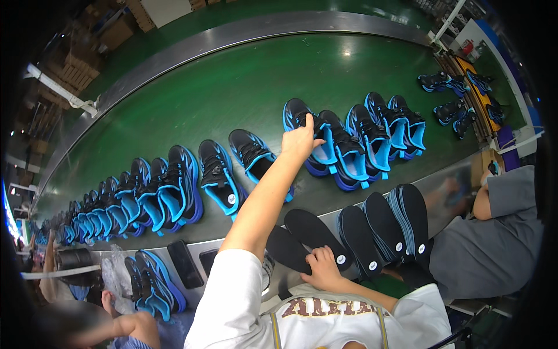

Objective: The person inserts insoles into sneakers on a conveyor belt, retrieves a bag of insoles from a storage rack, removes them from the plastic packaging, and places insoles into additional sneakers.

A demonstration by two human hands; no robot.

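Head view shows the left hand (300, 139) touching a shoe (325, 152), toe pointing away, lying beyond the roughly parallel insole (315, 234) that the right hand (324, 269) is touching, both grips being unclear.

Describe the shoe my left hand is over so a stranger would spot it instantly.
Find the wide green belt, then the nearest cluster of shoes just right of the outstretched left forearm. Take its leftmost shoe, black and blue. Unlike its neighbours, it is partly covered by the left hand.
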